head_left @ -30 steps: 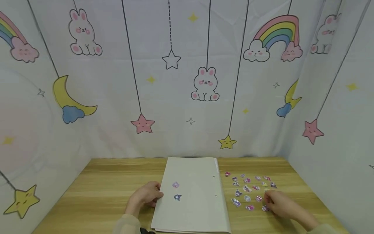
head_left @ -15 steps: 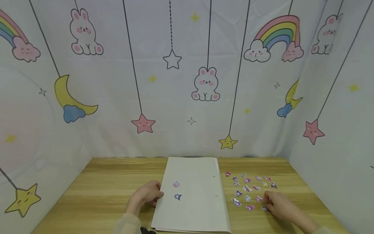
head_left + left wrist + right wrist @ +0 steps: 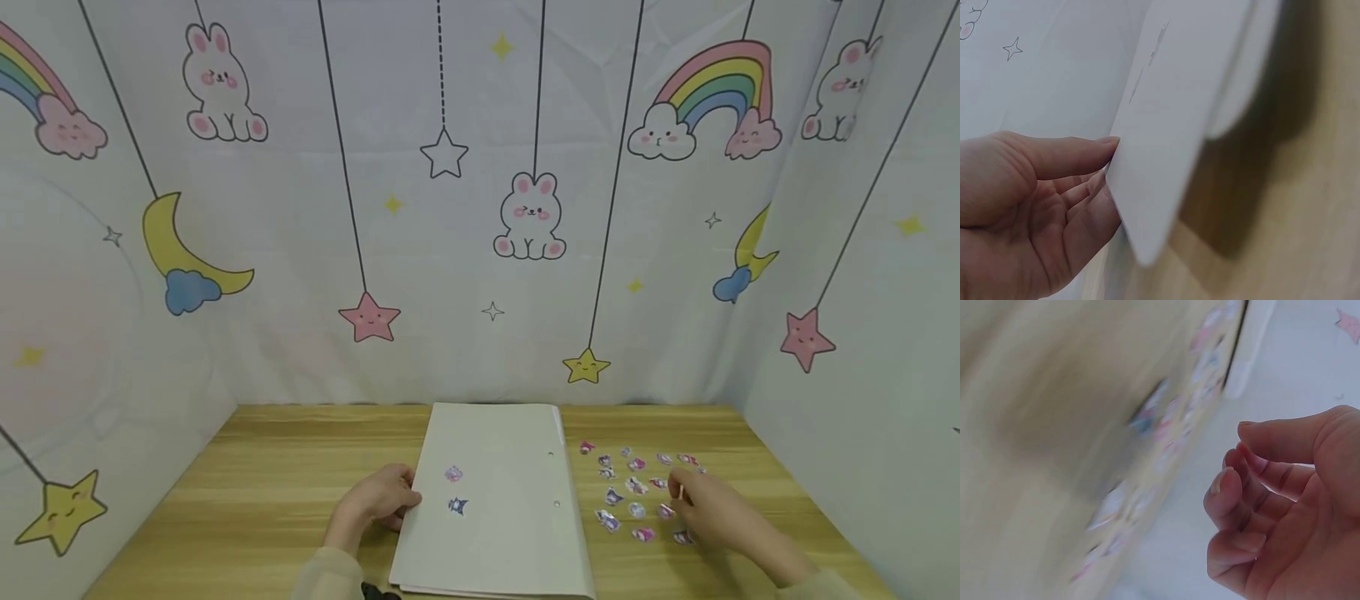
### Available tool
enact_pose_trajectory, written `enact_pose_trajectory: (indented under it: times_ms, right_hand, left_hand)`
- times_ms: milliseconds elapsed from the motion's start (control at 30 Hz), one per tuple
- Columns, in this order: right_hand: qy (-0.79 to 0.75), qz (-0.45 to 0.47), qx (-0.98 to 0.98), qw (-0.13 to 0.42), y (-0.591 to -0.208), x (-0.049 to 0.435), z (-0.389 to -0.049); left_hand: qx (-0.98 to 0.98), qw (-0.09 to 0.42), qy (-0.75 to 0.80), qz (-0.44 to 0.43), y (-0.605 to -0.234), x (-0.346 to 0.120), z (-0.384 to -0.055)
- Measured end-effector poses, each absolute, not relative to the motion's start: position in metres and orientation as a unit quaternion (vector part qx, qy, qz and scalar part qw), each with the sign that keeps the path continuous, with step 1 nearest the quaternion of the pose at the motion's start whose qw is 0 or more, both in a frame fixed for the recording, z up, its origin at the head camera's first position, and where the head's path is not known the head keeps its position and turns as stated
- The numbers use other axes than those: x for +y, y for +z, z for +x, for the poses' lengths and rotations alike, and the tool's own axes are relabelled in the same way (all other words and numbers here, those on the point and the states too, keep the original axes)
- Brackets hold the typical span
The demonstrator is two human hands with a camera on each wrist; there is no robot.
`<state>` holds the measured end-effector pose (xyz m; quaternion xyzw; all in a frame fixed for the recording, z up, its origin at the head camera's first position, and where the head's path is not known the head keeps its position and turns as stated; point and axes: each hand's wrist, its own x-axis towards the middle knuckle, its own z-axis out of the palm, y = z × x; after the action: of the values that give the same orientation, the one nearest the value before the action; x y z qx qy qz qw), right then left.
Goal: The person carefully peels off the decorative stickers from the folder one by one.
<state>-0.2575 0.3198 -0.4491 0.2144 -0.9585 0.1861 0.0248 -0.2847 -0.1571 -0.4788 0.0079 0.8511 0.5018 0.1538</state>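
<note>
A white folder [image 3: 498, 533] lies on the table, two small cartoon stickers on its left half: a pale purple one [image 3: 453, 473] and a dark purple one [image 3: 457, 506]. My left hand [image 3: 382, 496] pinches the folder's left edge; in the left wrist view the thumb [image 3: 1079, 156] presses against the edge of the white cover [image 3: 1160, 156]. My right hand [image 3: 708, 508] hovers over the loose stickers [image 3: 637, 485], fingers bent and thumb near the index finger. In the right wrist view the right hand [image 3: 1291, 506] is above the table; I cannot tell whether a sticker is between its fingertips.
Several purple and pink stickers lie spread right of the folder, one [image 3: 683, 537] just below the right hand. A small black object [image 3: 378, 592] pokes in at the front edge. Printed white curtains [image 3: 442, 333] close off the wooden table [image 3: 315, 442] behind and at both sides.
My right hand has shifted a little left and away from me, uncovering more of the sticker below it. The left hand stays at the folder's edge.
</note>
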Motion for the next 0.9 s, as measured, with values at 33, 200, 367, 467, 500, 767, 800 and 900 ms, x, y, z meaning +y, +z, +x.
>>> enact_pose_trajectory:
  times_ms: [33,200,367,467,500,767,800,900]
  right_hand:
    - [0.178,0.216,-0.960,0.026,-0.446,0.314,-0.259]
    - [0.154,0.224,-0.962,0.038,-0.435,0.282,-0.264]
    - [0.132,0.235,-0.962,0.034,-0.429,0.245,-0.270]
    - [0.123,0.240,-0.963,0.024,-0.428,0.222,-0.275]
    - [0.125,0.239,-0.963,0.019,-0.428,0.213,-0.277]
    - [0.126,0.260,-0.957,0.018,-0.425,0.142,-0.299]
    - [0.127,0.258,-0.958,0.012,-0.425,0.134,-0.301]
    - [0.115,0.261,-0.958,0.008,-0.430,0.109,-0.309]
  left_hand:
    - [0.851,0.154,0.502,0.009,-0.479,-0.157,-0.285]
    - [0.848,0.158,0.506,0.015,-0.479,-0.159,-0.285]
    - [0.845,0.154,0.511,0.025,-0.479,-0.159,-0.284]
    - [0.844,0.154,0.513,0.027,-0.478,-0.160,-0.283]
    - [0.844,0.154,0.513,0.028,-0.478,-0.160,-0.283]
    - [0.844,0.162,0.511,0.022,-0.478,-0.163,-0.285]
    - [0.842,0.163,0.513,0.023,-0.478,-0.163,-0.285]
    - [0.836,0.166,0.522,0.027,-0.479,-0.163,-0.285]
